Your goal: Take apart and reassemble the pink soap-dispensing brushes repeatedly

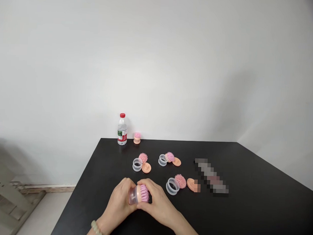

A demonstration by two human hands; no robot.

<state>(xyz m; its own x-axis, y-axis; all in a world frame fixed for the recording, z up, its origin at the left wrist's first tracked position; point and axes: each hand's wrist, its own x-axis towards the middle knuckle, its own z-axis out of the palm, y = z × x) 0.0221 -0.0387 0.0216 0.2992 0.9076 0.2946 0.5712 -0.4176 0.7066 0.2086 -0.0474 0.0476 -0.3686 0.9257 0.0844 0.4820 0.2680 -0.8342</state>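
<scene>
Both hands' fingers (147, 183) wrapped around pink-bristled brush (138, 195)

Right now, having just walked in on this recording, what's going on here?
A person holds a pink-bristled brush with a clear body between their left hand and right hand, above a black table. Clear rings, pink bristle heads and peach discs lie apart on it. A small upright brush stands beside a water bottle.

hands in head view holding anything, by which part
Left hand grips the pink brush by its clear base; right hand holds its bristled end.
</scene>
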